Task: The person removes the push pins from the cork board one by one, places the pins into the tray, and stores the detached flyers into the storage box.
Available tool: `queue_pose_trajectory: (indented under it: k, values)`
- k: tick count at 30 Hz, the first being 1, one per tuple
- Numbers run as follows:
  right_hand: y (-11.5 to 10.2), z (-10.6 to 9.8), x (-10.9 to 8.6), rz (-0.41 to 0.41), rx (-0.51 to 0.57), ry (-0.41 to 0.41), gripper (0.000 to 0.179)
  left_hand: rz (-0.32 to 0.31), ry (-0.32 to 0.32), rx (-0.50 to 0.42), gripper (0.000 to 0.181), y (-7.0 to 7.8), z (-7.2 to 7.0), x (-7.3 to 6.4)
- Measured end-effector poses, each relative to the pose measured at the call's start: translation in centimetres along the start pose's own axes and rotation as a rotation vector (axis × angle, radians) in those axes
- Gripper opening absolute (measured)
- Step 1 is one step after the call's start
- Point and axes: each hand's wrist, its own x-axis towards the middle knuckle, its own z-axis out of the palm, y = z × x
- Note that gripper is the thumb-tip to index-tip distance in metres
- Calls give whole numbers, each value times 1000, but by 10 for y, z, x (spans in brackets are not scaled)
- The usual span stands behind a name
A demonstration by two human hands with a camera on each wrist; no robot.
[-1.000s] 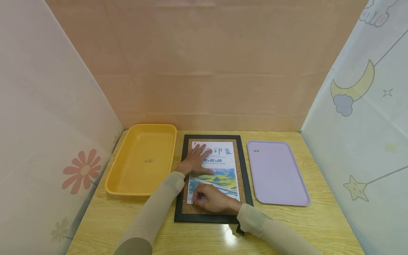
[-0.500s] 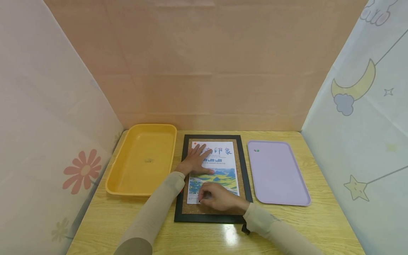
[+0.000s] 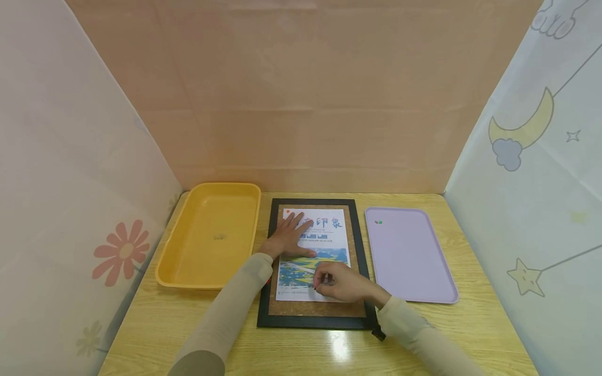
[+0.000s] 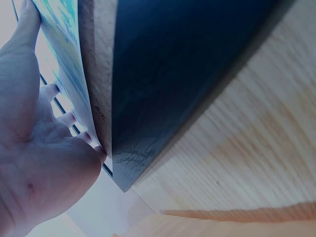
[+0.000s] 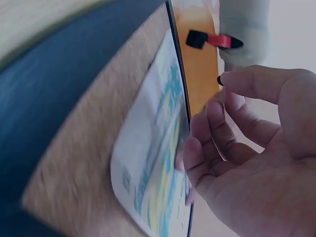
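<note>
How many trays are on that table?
2: the yellow tray left of the framed cork board, and the lilac tray right of it. I see no others, and neither is hidden for the most part.

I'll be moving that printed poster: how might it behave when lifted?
The printed poster is probably floppy and light: its edge looks paper-thin in the left wrist view. It might tear at the orange dot, if that's a pin.

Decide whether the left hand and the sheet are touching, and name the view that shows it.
Touching. The left wrist view shows it: the left hand has its fingertips against the sheet, with no gap visible.
</note>
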Motion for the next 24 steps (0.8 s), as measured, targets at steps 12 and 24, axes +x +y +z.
queue_pose_trajectory:
  k: [12, 24]
  values:
    - [18, -28, -19, 54, -21, 122, 5, -13, -8, -14, 121, -4, 3, 4]
    - [42, -53, -44, 159, 2, 210, 5, 3, -10, 5, 119, 2, -3, -4]
